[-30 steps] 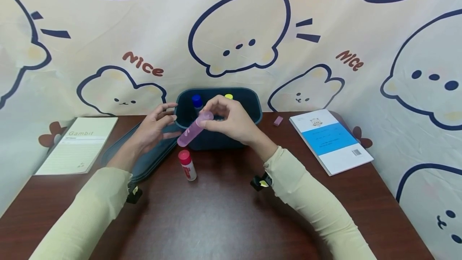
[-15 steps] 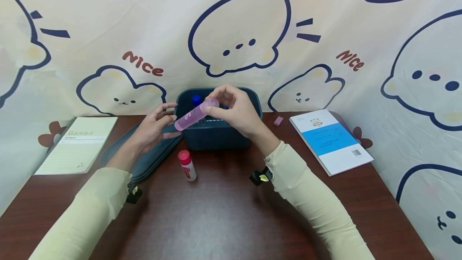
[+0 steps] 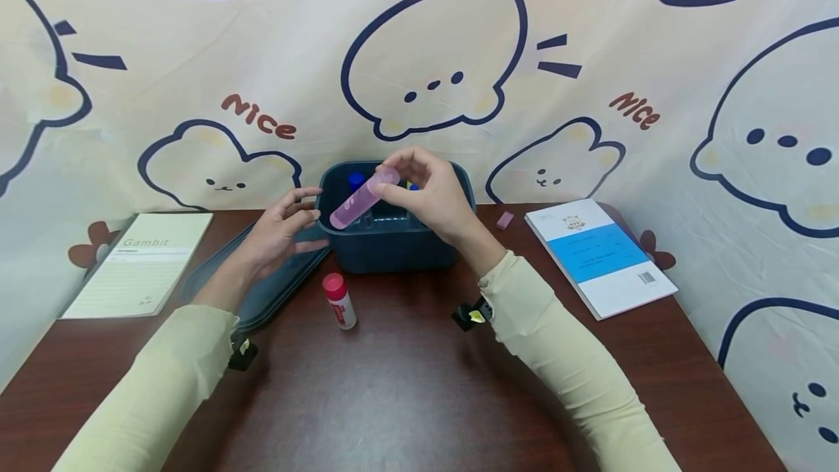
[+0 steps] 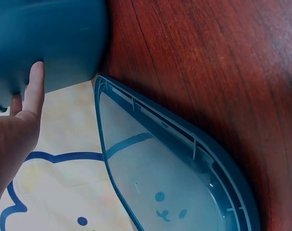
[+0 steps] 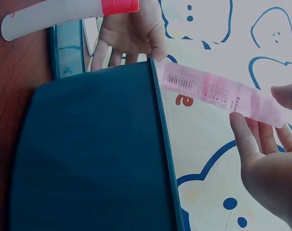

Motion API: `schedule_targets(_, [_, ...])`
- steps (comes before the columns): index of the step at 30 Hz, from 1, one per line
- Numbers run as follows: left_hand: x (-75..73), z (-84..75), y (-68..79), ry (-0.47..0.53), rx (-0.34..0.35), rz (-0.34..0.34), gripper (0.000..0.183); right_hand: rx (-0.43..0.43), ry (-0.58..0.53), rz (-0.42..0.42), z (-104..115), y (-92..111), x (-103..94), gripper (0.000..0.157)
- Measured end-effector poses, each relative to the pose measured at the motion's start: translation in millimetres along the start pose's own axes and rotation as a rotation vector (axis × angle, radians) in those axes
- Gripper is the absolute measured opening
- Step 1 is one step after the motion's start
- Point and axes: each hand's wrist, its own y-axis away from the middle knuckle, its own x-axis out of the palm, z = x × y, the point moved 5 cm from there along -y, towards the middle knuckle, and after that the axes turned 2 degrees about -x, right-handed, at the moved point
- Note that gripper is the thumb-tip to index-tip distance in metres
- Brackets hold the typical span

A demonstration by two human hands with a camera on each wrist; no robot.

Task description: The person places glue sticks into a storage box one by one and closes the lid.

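My right hand (image 3: 429,191) pinches the upper end of a pink translucent tube (image 3: 357,204), held slanted over the dark teal bin (image 3: 396,250). In the right wrist view the tube (image 5: 208,91) shows a barcode and small print, its lower end at the bin's rim. My left hand (image 3: 278,228) has its fingers spread against the bin's left side; in the left wrist view a straight finger (image 4: 36,84) lies along the wall. Inside the bin stands a blue-capped item (image 3: 356,181), with others partly hidden behind the right hand. A red-capped glue stick (image 3: 339,301) stands on the table in front.
The bin's teal lid (image 3: 288,290) leans on its edge under the left forearm. A cream notebook (image 3: 140,264) lies at the left and a blue-and-white book (image 3: 599,257) at the right. A small pink block (image 3: 505,220) is beside the bin, and a patterned cloth (image 3: 432,35) hangs behind.
The right hand has lifted the pink tube up and back, from in front of the bin to over its opening. The left hand has stayed at the bin's side.
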Motion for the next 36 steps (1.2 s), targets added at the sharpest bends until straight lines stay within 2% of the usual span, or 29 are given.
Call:
schedule_targets(6, [0.4, 1.2, -0.2, 0.004, 0.005, 0.001, 0.045, -0.005, 0.047, -0.008, -4, -5, 2.2, 0.027])
schedule_targets(16, [-1.0, 1.3, -0.6, -0.011, 0.004, -0.001, 0.048, 0.034, 0.1, 0.008, -15, -17, 11.1, 0.035])
schedule_targets(26, [-0.4, 1.5, -1.3, -0.004, 0.006, 0.01, 0.048, 0.146, 0.128, 0.05, -29, -28, 24.5, 0.035])
schedule_targets(36, [0.1, -0.1, 0.4, 0.006, 0.002, 0.02, 0.046, 0.167, 0.172, 0.069, -46, -36, 34.3, 0.036])
